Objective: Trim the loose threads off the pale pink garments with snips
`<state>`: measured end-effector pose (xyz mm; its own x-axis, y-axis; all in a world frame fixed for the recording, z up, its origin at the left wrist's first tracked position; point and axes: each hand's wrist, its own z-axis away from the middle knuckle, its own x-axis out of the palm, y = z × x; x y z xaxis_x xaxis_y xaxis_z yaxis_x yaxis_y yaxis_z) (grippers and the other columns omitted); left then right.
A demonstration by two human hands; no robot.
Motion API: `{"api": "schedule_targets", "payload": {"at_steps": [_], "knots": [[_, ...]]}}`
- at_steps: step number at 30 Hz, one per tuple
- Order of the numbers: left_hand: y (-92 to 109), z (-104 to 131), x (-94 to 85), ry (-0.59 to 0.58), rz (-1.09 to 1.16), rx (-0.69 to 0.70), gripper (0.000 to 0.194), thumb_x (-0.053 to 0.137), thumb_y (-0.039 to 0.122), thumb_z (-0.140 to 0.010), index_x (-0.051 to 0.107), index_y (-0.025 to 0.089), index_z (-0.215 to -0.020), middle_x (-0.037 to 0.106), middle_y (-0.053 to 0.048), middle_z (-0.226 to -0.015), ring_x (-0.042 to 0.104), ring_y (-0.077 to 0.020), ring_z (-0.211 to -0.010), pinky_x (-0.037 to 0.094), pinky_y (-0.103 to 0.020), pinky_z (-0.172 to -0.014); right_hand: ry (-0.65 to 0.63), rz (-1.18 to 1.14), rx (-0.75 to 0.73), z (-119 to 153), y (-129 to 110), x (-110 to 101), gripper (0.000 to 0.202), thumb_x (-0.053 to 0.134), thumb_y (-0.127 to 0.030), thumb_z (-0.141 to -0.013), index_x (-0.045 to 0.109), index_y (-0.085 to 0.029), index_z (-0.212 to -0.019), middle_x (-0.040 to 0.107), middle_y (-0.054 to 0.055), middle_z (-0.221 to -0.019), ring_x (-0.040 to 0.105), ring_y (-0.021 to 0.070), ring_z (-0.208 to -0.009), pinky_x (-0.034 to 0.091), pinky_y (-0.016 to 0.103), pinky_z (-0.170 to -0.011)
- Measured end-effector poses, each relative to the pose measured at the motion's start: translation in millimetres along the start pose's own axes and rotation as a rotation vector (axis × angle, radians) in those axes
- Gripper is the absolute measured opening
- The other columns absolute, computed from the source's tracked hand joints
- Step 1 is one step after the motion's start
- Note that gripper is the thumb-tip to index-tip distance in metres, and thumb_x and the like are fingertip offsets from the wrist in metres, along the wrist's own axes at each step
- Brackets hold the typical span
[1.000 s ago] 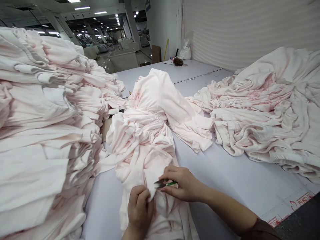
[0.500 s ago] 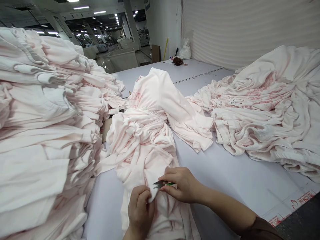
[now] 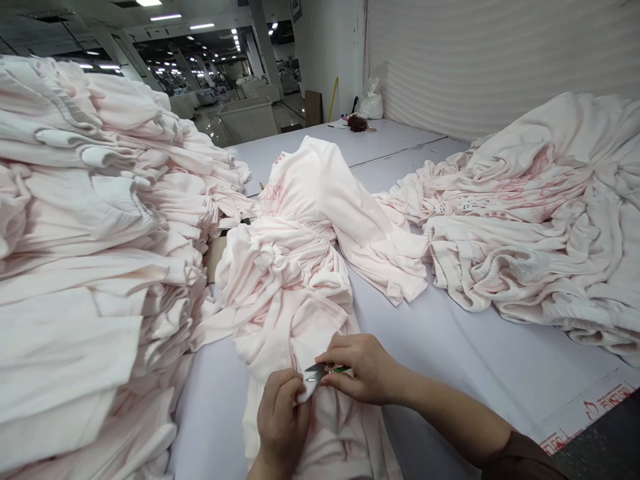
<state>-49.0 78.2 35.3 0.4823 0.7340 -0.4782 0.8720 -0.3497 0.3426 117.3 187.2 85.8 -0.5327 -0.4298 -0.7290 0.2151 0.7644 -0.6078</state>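
- Pinching with the tightly closed fingers of the bare left hand [image 3: 283,415] a corner of a long, pale pink, soft knit garment [image 3: 295,317]
- Clamping in the bare right hand [image 3: 364,373] a pair of small, dark metal snips with green edging [image 3: 325,371], with blades slightly parted and turned toward that corner, just beside the left hand; hard to tell if touching the cloth
- With the garment stretched in loose folds along the middle of a smooth, pale lavender table [image 3: 450,353], down to the bottom of view, and bunched at the far end against a hump of pale pink cloth with faint red lettering [image 3: 310,183]
- To the right of the garment, a broad bare stretch, down to a slanting near edge with red printing [image 3: 607,403]
- To the left, only a narrow bare strip before a tall stack of pale pink and white garments [image 3: 75,227]
- Along the right, a lower, spreading heap of pale pink garments [image 3: 530,220], touching the hump
- At the far side, more bare table, with a fuzzy reddish-brown bundle [image 3: 357,123]
- Just beside that bundle, a translucent white plastic bag [image 3: 371,103], bulging, with contents too unclear to name
- Well beyond the table, a large, pale grey, straight-sided bin [image 3: 247,120], with contents hidden
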Motion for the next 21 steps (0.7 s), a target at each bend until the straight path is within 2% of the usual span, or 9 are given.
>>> {"api": "schedule_targets", "payload": {"at_steps": [3,7,9,10,12,14,17,21], "knots": [[-0.7,0.9,-1.0,0.03,-0.022,-0.027,0.023,0.055,-0.002,-0.078,0.052,0.021,-0.082,0.057,-0.002,-0.079,0.058,-0.0137,-0.073,0.051,-0.024,-0.064,0.038,-0.017,0.025,-1.9,1.5,1.4,0.018,0.058,-0.029,-0.091,0.072,-0.021,-0.098,0.072,0.004,-0.086,0.066,0.0162,-0.077,0.046,0.024,-0.067],[1.4,2.0,-1.5,0.044,0.02,-0.115,0.017,0.059,0.005,-0.079,0.056,0.022,-0.079,0.066,-0.005,-0.087,0.063,-0.0166,-0.082,0.052,-0.027,-0.072,0.023,-0.039,0.054,-6.6,5.6,7.5,0.022,0.067,-0.026,-0.082,0.067,-0.02,-0.104,0.069,0.004,-0.09,0.064,0.0169,-0.079,0.046,0.024,-0.067],[6.4,0.8,-1.0,0.013,0.127,-0.341,0.005,0.06,0.017,-0.084,0.06,0.022,-0.085,0.069,-0.003,-0.087,0.065,-0.0168,-0.078,0.052,-0.028,-0.07,0.036,-0.015,0.067,-10.0,8.6,10.8,0.019,0.062,-0.015,-0.08,0.065,-0.019,-0.099,0.068,0.003,-0.088,0.063,0.0167,-0.078,0.045,0.024,-0.067],[9.8,-0.6,-0.7,-0.001,0.201,-0.507,0.008,0.059,0.026,-0.087,0.061,0.022,-0.093,0.068,-0.001,-0.079,0.063,-0.0155,-0.07,0.051,-0.026,-0.065,0.054,-0.005,0.08,-11.6,9.9,11.5,0.019,0.059,-0.01,-0.079,0.065,-0.019,-0.094,0.067,0.003,-0.085,0.062,0.0162,-0.078,0.045,0.024,-0.066],[17.0,-4.9,-0.3,0.004,0.364,-0.843,0.033,0.056,0.041,-0.089,0.058,0.022,-0.115,0.056,0.006,-0.061,0.053,-0.0118,-0.053,0.045,-0.022,-0.053,0.081,0.002,0.092,-13.6,11.5,10.6,0.018,0.056,-0.007,-0.078,0.064,-0.019,-0.089,0.066,0.002,-0.084,0.062,0.0155,-0.077,0.044,0.023,-0.065],[22.8,-10.5,-0.4,0.027,0.526,-1.05,0.051,0.054,0.051,-0.088,0.049,0.022,-0.129,0.045,0.01,-0.053,0.042,-0.0092,-0.044,0.037,-0.019,-0.045,0.069,0.006,0.062,-13.6,11.2,7.5,0.014,0.062,-0.015,-0.08,0.066,-0.02,-0.092,0.066,0.003,-0.088,0.063,0.0157,-0.078,0.045,0.024,-0.066],[26.4,-17.5,-1.1,0.054,0.713,-1.202,0.062,0.058,0.057,-0.083,0.044,0.024,-0.133,0.041,0.011,-0.053,0.035,-0.007,-0.041,0.03,-0.017,-0.042,0.041,0.063,-0.033,-12.2,8.6,3.7,0.023,0.068,-0.031,-0.083,0.067,-0.021,-0.103,0.068,0.005,-0.093,0.064,0.017,-0.078,0.045,0.026,-0.067],[24.5,-19.3,-0.1,0.037,0.817,-1.244,0.065,0.06,0.059,-0.081,0.043,0.024,-0.133,0.04,0.011,-0.052,0.035,-0.0068,-0.041,0.03,-0.016,-0.042,0.03,0.174,-0.134,-12.7,5.3,3.9,0.017,0.063,-0.031,-0.088,0.07,-0.021,-0.1,0.07,0.005,-0.087,0.063,0.017,-0.072,0.043,0.028,-0.065]]}}
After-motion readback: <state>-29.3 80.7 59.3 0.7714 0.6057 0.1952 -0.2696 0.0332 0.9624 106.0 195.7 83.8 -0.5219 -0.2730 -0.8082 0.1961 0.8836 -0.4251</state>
